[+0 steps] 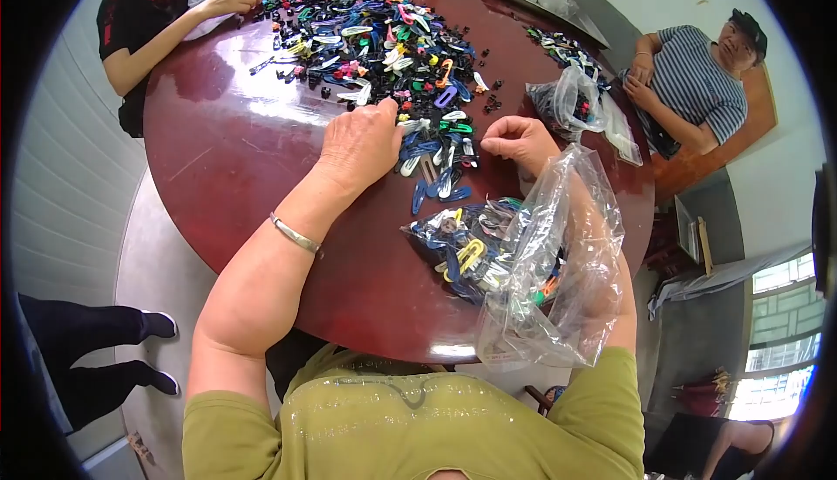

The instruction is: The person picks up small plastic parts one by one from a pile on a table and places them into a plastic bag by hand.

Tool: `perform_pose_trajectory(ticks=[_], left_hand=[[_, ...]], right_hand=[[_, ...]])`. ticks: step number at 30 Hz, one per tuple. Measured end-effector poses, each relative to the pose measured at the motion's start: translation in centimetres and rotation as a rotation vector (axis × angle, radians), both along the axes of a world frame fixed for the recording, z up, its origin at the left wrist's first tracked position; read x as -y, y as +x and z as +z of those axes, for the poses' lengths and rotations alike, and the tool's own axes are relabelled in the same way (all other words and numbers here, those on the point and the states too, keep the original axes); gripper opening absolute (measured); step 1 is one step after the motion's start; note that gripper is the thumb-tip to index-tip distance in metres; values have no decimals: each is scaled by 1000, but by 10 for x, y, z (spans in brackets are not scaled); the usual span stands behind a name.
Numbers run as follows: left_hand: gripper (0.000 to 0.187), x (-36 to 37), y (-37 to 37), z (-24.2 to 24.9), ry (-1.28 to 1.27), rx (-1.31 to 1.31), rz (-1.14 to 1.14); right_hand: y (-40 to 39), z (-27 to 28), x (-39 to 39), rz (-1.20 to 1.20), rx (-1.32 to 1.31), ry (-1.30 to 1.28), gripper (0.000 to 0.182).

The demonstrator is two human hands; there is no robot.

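Note:
A large pile of colourful hair clips spreads over the round table, with a tail of mostly blue and white snap clips reaching toward me. At the left edge of that tail is my left hand, its fingers curled inward and their tips partly hidden against the clips. My right hand hovers just right of the tail, thumb and forefinger pinched together; anything between them is too small to make out. Below it, a clear plastic bag holding more hair clips lies open against my right forearm.
The glossy dark red table has its rim close to my body. A person in black handles a plastic bag at far left. Opposite right sits a person in a striped shirt, near another bag of clips and a smaller clip pile.

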State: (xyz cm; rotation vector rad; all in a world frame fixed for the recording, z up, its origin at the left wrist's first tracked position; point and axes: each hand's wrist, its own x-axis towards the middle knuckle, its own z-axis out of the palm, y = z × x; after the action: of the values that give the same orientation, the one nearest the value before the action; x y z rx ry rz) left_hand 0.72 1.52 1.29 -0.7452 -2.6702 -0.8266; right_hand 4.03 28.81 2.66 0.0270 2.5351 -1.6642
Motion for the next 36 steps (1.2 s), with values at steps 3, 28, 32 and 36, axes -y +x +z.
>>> perform_pose_trajectory(ticks=[3, 28, 32, 36], left_hand=[[19, 0, 1, -1, 45, -117, 9], [24, 0, 14, 4, -52, 151, -23], [20, 0, 9, -2, 74, 166, -139], [17, -7, 4, -16, 234, 41, -268]], right_hand=[[7, 19, -13, -142, 0, -192, 9], [55, 58, 17, -115, 141, 229, 24], [20, 1, 3, 98, -103, 175, 25], [11, -18, 6, 182, -280, 271, 22]])
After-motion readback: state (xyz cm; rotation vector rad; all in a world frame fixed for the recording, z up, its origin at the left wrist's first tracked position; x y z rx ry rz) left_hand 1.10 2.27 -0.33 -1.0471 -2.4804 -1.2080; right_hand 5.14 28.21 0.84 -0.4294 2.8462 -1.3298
